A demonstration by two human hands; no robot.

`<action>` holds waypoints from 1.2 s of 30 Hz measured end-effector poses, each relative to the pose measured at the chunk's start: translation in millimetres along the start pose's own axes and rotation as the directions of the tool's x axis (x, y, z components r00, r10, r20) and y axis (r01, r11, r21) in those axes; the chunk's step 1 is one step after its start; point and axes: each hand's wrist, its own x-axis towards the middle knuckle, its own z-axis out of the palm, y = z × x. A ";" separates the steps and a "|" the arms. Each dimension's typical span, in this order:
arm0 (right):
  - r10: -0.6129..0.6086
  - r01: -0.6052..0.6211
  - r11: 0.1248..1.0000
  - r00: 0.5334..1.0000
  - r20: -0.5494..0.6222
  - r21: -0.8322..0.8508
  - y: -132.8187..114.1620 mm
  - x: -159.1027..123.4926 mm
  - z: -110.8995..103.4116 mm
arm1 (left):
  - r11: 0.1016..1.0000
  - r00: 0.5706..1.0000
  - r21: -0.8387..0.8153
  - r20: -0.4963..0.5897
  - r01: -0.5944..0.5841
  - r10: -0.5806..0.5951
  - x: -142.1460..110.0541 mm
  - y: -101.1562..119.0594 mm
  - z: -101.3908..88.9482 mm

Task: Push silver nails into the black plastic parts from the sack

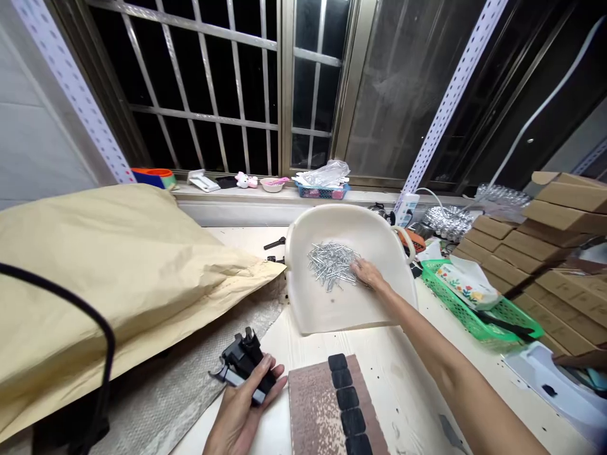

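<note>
My left hand (244,404) is at the bottom of the view, fingers wrapped round a small black plastic part (244,362) with a pale strip on it. My right hand (368,275) reaches forward into a cream plastic scoop tray (332,306). Its fingers rest at the right edge of a pile of small silver metal pins (331,263), curled down among them; whether they pinch one is hidden. A brown board (315,407) with a row of black pads (346,398) lies between my arms on the white table.
A large tan paper sack (104,278) fills the left. A green basket (478,306) with a tissue pack and stacked cardboard boxes (545,253) stand at the right. A black cable (95,328) arcs at the lower left. Small items line the windowsill.
</note>
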 end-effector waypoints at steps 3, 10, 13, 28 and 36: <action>-0.061 0.062 0.997 0.998 0.025 -0.042 0.3 -7.2 23.6 | 0.997 1.000 0.069 0.002 -0.017 0.017 -1.3 -3.8 2.6; -0.135 0.136 0.987 0.991 0.022 -0.086 -13.4 -50.7 35.9 | 0.951 0.973 0.217 0.109 -0.221 0.202 -4.2 -16.3 2.3; -0.112 0.109 0.989 0.994 -0.018 -0.100 -14.8 -53.9 21.9 | 0.871 0.933 0.337 0.141 -0.359 0.330 -1.8 -18.2 0.2; -0.195 0.139 0.862 0.978 0.067 0.488 -71.8 -92.3 -36.1 | 0.704 0.829 0.442 0.235 -0.556 0.507 -6.1 -12.4 0.7; -0.504 0.303 0.566 0.863 0.031 0.767 -150.5 -147.9 -60.5 | 0.697 0.813 0.422 0.347 -0.580 0.467 -2.0 -18.4 -1.0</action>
